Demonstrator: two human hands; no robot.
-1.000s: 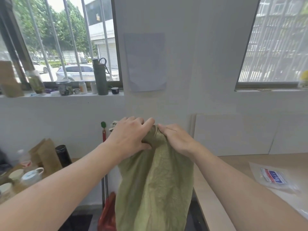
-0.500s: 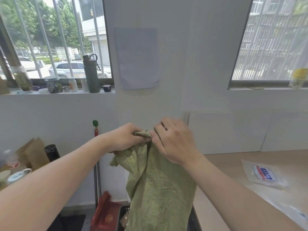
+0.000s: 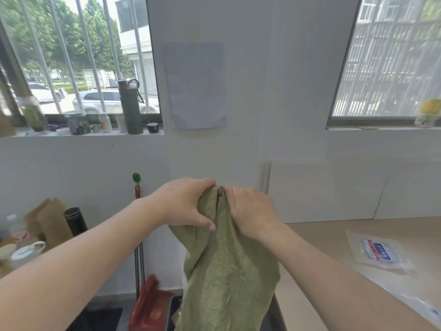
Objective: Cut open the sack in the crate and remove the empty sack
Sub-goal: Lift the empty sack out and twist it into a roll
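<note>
While both arms reach forward in the head view, the left hand (image 3: 188,206) and the right hand (image 3: 250,211) meet just below the picture's centre, each closed on the bunched top of the green sack (image 3: 226,271), knuckles almost touching. The left thumb presses the fabric from the front; the fingers of both hands curl behind the gather and are hidden there. The sack hangs limp and creased toward 6 o'clock, and its lower end is cut off by the bottom edge, so where it ends cannot be told. Behind its lower part a dark edge shows at 6 o'clock, too covered to make out. At 7 o'clock a red object (image 3: 150,306) sits low by the wall, blurred, with a thin pole (image 3: 138,247) rising above it to a green tip. At 4 o'clock a clear packet (image 3: 379,252) with a blue and red label lies on the pale tabletop (image 3: 322,237), its print unreadable. At 10 o'clock a dark green bottle (image 3: 130,108) stands on the windowsill (image 3: 83,134) among small jars. At 8 o'clock a black flask (image 3: 76,222) and blurred cups are partly cut off by the left edge.
</note>
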